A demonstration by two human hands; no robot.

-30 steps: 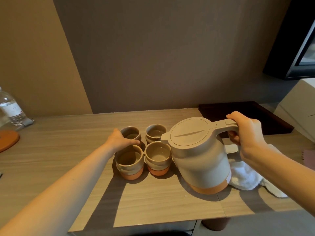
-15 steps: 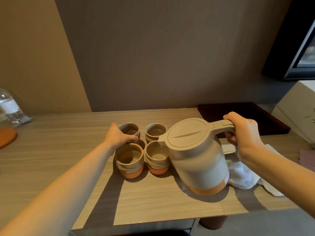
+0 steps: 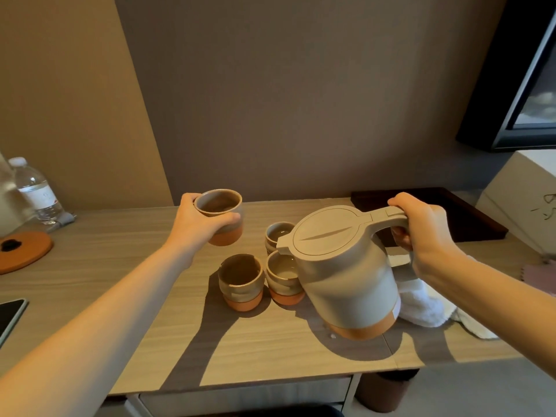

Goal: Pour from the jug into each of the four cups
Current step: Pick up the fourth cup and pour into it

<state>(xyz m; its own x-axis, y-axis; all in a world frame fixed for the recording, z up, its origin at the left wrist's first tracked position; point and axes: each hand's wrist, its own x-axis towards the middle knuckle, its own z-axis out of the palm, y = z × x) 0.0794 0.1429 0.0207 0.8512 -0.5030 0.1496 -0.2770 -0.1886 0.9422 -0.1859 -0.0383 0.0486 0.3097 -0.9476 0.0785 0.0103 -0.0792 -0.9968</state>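
My left hand [image 3: 197, 225] holds one beige cup with an orange base [image 3: 222, 215] lifted above the table, left of the others. Three matching cups stay on the wooden table [image 3: 105, 266]: a front left cup [image 3: 240, 281], a front right cup [image 3: 282, 279] and a back cup [image 3: 278, 234]. My right hand [image 3: 421, 236] grips the handle of the beige jug with an orange base [image 3: 346, 275]. The jug is tilted to the left, lid shut, its spout over the front right cup and partly hiding it.
A white towel [image 3: 421, 305] lies under and right of the jug. A dark tray [image 3: 469, 218] and a white box [image 3: 523, 200] sit at the back right. At the left are a water bottle [image 3: 36, 191], an orange coaster [image 3: 22, 251] and a phone [image 3: 9, 314].
My left hand has closed on the back left cup and lifted it off the table. The jug has tipped a little further left.
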